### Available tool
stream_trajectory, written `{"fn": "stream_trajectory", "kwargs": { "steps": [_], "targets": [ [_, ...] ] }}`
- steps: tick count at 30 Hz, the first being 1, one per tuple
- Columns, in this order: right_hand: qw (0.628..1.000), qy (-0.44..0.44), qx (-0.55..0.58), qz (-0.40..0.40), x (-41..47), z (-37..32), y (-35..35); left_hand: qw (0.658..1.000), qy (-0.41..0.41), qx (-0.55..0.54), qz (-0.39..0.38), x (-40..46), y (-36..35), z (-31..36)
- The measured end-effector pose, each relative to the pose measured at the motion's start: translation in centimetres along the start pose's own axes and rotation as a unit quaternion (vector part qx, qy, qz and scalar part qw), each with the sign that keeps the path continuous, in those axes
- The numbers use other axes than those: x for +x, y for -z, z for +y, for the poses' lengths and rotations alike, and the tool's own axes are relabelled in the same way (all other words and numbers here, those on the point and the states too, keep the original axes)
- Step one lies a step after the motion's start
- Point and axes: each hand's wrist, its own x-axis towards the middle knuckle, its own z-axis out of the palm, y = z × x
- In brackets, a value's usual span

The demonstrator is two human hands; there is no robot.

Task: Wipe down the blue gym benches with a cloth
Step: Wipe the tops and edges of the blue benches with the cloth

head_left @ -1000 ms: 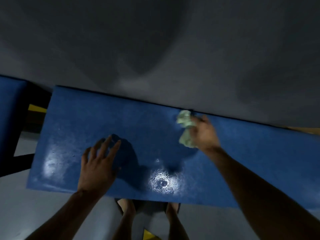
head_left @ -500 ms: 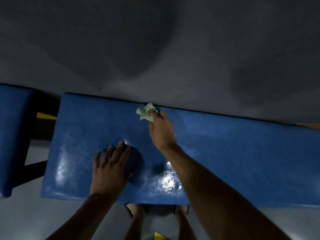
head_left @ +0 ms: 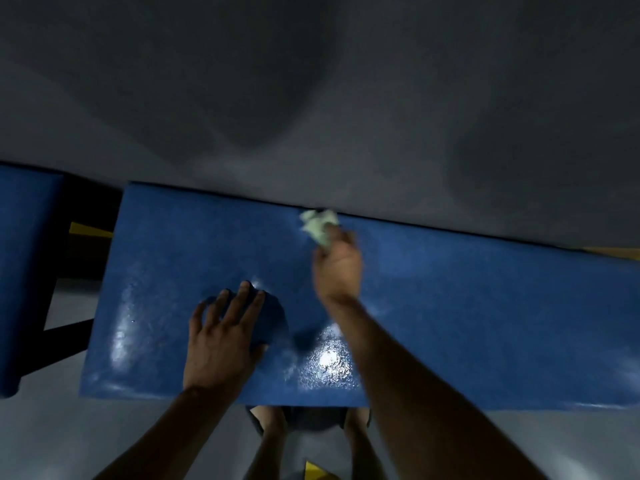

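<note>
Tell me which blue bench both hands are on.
The wide bench in the middle: the left hand presses flat on it, the right hand holds the cloth there.

Two blue benches are in view: one long bench [head_left: 485, 306] across the middle and the end of a second bench [head_left: 24, 271] at the left edge. There is one crumpled pale cloth [head_left: 320, 226] at the far edge of the long bench, and two hands, the left hand [head_left: 221, 341] near and the right hand [head_left: 337, 268] farther off. Two bare legs show at the near edge, the left leg [head_left: 270, 441] and the right leg [head_left: 360, 445].
</note>
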Motion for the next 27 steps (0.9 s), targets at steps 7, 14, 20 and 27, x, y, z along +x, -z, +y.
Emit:
{"fn": "stream_trajectory", "kwargs": {
  "steps": [7, 14, 20, 27],
  "targets": [
    [0.964, 0.205, -0.149, -0.082, 0.3, 4.9, 3.8, 1.000, -0.001, 0.002, 0.006, 0.0, -0.2, -0.1],
    [0.989, -0.084, -0.080, 0.087, -1.4, 14.9, 10.3, 1.000, 0.002, -0.018, 0.007, -0.2, -0.4, 0.2],
    [0.997, 0.063, 0.032, -0.014, -7.2, 2.3, -2.8, 1.000, -0.001, -0.011, -0.007, 0.0, -0.1, 0.0],
    [0.974, 0.180, -0.079, -0.115, -5.7, 11.1, 3.4, 1.000, -0.001, -0.003, 0.003, -0.1, -0.1, 0.3]
  ]
}}
